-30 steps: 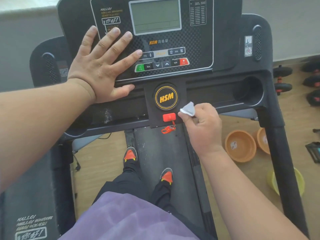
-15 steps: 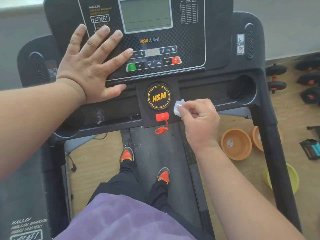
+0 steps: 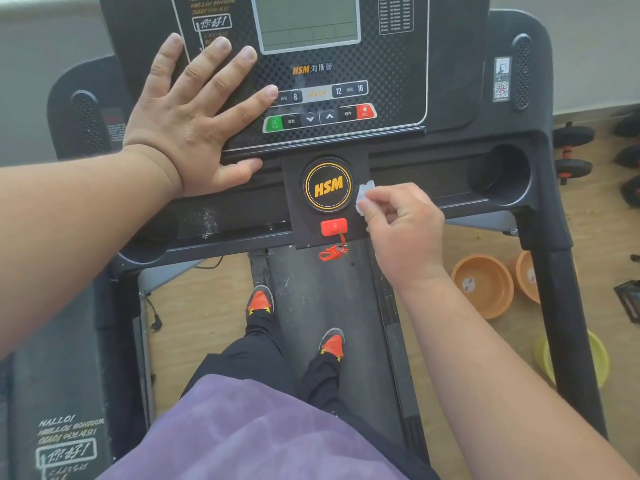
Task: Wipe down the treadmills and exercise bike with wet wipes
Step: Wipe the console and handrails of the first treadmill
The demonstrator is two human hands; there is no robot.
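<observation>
The person stands on the treadmill (image 3: 540, 174) belt, orange-toed shoes (image 3: 260, 299) apart, looking down at the console (image 3: 391, 64).

The left hand (image 3: 187, 123) lies flat on the left part of the console, fingers spread wide, the fingertips reaching up beside the grey screen (image 3: 308, 22) and the forefinger ending just short of the number keys. The thumb rests along the console's lower edge. It grips nothing; it only presses on the panel.

The right hand (image 3: 401, 223) is lower, in front of the middle panel. Its thumb and forefinger pinch a small crumpled white wipe (image 3: 364, 195), the other fingers curled in behind. The wipe sits against the dark panel just right of the round yellow-ringed HSM badge (image 3: 328, 185) and above and to the right of the red safety key (image 3: 333, 226). An orange cord (image 3: 334, 251) dangles from that key.

A pale dusty smear (image 3: 207, 221) marks the tray left of the badge.

On the wooden floor to the right stand two orange bowls (image 3: 483, 284), a yellow bowl (image 3: 571, 358) nearer, and black dumbbells (image 3: 573, 150) by the wall. At lower left a second console (image 3: 62, 441) with white lettering shows.
</observation>
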